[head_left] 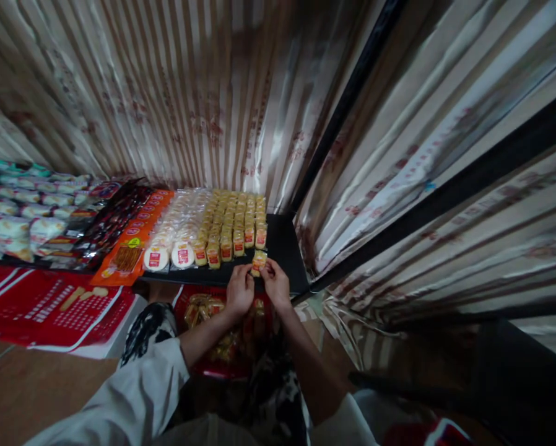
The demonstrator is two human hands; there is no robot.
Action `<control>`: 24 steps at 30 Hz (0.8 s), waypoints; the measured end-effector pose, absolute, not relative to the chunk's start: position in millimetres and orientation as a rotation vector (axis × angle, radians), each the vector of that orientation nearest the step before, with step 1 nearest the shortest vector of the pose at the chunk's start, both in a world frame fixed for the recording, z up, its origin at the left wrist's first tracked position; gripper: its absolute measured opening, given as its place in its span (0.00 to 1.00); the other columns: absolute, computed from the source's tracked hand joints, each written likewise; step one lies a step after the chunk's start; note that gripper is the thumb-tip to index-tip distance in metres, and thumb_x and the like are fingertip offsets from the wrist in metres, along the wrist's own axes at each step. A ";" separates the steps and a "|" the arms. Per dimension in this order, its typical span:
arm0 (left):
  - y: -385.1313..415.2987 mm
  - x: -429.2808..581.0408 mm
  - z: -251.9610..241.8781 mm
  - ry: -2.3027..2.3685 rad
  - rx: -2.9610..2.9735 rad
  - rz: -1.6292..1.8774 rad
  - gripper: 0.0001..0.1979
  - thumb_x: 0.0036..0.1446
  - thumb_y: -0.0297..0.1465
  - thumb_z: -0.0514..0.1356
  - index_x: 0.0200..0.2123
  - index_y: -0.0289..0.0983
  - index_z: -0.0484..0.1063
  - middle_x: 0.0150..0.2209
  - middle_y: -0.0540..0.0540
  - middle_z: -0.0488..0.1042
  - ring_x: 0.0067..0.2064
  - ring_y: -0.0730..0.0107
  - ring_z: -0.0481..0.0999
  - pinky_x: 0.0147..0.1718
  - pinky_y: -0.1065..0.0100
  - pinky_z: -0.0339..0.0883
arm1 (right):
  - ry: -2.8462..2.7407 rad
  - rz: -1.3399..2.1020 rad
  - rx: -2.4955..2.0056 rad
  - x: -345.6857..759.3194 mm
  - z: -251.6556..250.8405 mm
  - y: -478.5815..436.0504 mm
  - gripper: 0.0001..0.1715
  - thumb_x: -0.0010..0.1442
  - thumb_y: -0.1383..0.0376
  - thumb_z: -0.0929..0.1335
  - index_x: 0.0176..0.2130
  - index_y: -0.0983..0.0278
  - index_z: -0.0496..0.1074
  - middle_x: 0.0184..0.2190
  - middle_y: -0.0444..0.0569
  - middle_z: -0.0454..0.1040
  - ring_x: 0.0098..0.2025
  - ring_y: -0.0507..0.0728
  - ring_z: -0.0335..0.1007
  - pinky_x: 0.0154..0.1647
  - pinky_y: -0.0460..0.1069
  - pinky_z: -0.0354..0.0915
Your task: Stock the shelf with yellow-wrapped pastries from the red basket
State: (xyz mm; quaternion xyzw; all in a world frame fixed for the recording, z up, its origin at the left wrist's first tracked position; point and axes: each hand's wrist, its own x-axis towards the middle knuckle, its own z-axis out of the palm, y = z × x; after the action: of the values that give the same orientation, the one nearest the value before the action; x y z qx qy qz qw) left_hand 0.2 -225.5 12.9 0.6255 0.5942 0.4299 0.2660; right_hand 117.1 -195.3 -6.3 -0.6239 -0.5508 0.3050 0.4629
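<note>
My left hand (239,290) and my right hand (277,284) meet at the front edge of the black shelf (285,244). Between their fingertips is one small yellow wrapped cake (259,261), pinched at its sides. Just beyond it, rows of the same wrapped cakes (226,248) with red labels stand close together. Below my forearms, an open red box (229,373) holds more yellow-wrapped packs, partly hidden by my arms.
Left of the cakes lie round white wrapped biscuits (183,255), orange snack packets (124,257), dark packets (106,223) and white bags (11,232). A red printed carton (50,310) sits below. Striped curtains (189,93) and dark frame bars (343,105) enclose the shelf.
</note>
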 end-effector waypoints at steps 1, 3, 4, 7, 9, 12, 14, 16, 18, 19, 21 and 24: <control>-222.7 2.7 11.8 1.596 1.698 1.143 0.16 0.56 0.25 0.48 0.46 0.35 0.67 0.45 0.41 0.68 0.48 0.66 0.69 0.51 0.61 0.64 | -1.380 0.708 -1.544 116.2 -5.5 -186.8 0.19 0.54 0.61 0.64 0.45 0.63 0.70 0.37 0.50 0.74 0.35 0.54 0.71 0.39 0.50 0.68; -215.5 7.4 7.9 1.574 1.694 1.120 0.16 0.57 0.26 0.47 0.47 0.33 0.67 0.48 0.39 0.68 0.52 0.66 0.68 0.54 0.62 0.62 | -1.420 0.624 -1.561 113.9 -5.0 -171.3 0.18 0.55 0.62 0.63 0.45 0.64 0.71 0.38 0.51 0.72 0.35 0.54 0.70 0.38 0.50 0.68; -211.3 9.4 5.7 1.560 1.687 1.120 0.17 0.57 0.26 0.47 0.48 0.33 0.66 0.50 0.39 0.67 0.53 0.66 0.67 0.55 0.62 0.60 | -1.433 0.590 -1.567 112.5 -5.2 -164.6 0.19 0.55 0.62 0.63 0.45 0.65 0.71 0.38 0.52 0.72 0.35 0.54 0.70 0.38 0.49 0.68; -198.2 12.8 -0.7 1.510 1.647 1.146 0.19 0.58 0.27 0.47 0.53 0.35 0.63 0.55 0.39 0.64 0.57 0.66 0.63 0.58 0.60 0.57 | -1.466 0.528 -1.572 108.1 -6.1 -148.6 0.19 0.56 0.63 0.62 0.46 0.66 0.70 0.40 0.53 0.71 0.35 0.54 0.70 0.38 0.49 0.68; -190.2 12.9 -4.2 1.497 1.606 1.162 0.20 0.59 0.29 0.47 0.54 0.35 0.61 0.57 0.39 0.63 0.58 0.66 0.62 0.59 0.58 0.55 | -1.489 0.507 -1.581 105.1 -6.6 -141.0 0.19 0.56 0.63 0.62 0.46 0.66 0.70 0.40 0.53 0.70 0.35 0.54 0.70 0.38 0.49 0.68; -181.5 11.2 -9.0 1.494 1.569 1.189 0.21 0.58 0.29 0.47 0.55 0.36 0.61 0.58 0.40 0.62 0.59 0.65 0.60 0.60 0.56 0.52 | -1.508 0.509 -1.586 100.4 -8.0 -133.3 0.20 0.57 0.62 0.62 0.48 0.65 0.69 0.40 0.53 0.70 0.35 0.54 0.70 0.38 0.49 0.68; -178.5 9.7 -12.2 1.477 1.569 1.225 0.21 0.58 0.28 0.47 0.55 0.35 0.61 0.57 0.40 0.63 0.59 0.65 0.60 0.60 0.56 0.52 | -1.500 0.530 -1.553 97.4 -10.2 -130.4 0.21 0.57 0.63 0.62 0.49 0.66 0.66 0.41 0.53 0.70 0.37 0.55 0.70 0.40 0.50 0.68; -177.5 8.6 -15.1 1.461 1.580 1.254 0.21 0.58 0.28 0.46 0.55 0.35 0.62 0.57 0.41 0.63 0.59 0.65 0.61 0.60 0.57 0.52 | -1.472 0.546 -1.526 94.8 -13.3 -129.1 0.20 0.57 0.62 0.62 0.49 0.66 0.64 0.41 0.53 0.70 0.39 0.55 0.70 0.40 0.49 0.68; -177.6 7.9 -17.7 1.444 1.603 1.258 0.21 0.59 0.29 0.45 0.55 0.35 0.61 0.58 0.41 0.63 0.60 0.65 0.60 0.60 0.58 0.52 | -1.456 0.547 -1.528 93.3 -16.3 -129.0 0.16 0.58 0.62 0.62 0.45 0.66 0.64 0.39 0.52 0.70 0.37 0.54 0.69 0.39 0.49 0.68; -177.7 7.6 -18.8 1.439 1.615 1.253 0.21 0.60 0.30 0.45 0.56 0.34 0.61 0.58 0.40 0.62 0.60 0.66 0.60 0.61 0.58 0.52 | -1.463 0.537 -1.538 92.9 -17.4 -129.4 0.14 0.58 0.61 0.61 0.43 0.65 0.65 0.38 0.52 0.70 0.37 0.54 0.69 0.39 0.49 0.67; -177.3 7.3 -20.5 1.434 1.636 1.242 0.22 0.60 0.30 0.44 0.56 0.34 0.60 0.58 0.40 0.62 0.60 0.66 0.59 0.61 0.58 0.52 | -1.496 0.492 -1.553 92.7 -18.9 -130.5 0.11 0.58 0.61 0.61 0.39 0.65 0.66 0.38 0.51 0.68 0.36 0.54 0.68 0.39 0.50 0.67; -175.7 6.4 -21.7 1.441 1.658 1.248 0.22 0.61 0.31 0.44 0.57 0.33 0.60 0.59 0.40 0.61 0.61 0.67 0.58 0.61 0.58 0.51 | -1.546 0.425 -1.547 92.8 -19.9 -133.2 0.11 0.58 0.62 0.60 0.37 0.64 0.68 0.38 0.51 0.67 0.38 0.55 0.66 0.41 0.51 0.66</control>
State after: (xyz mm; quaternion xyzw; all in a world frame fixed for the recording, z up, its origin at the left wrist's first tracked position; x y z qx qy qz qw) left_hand 6.4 -175.7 -21.7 0.6254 0.5436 0.4708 0.3027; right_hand 92.8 -133.2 -19.9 -0.6231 -0.6229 0.1711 0.4411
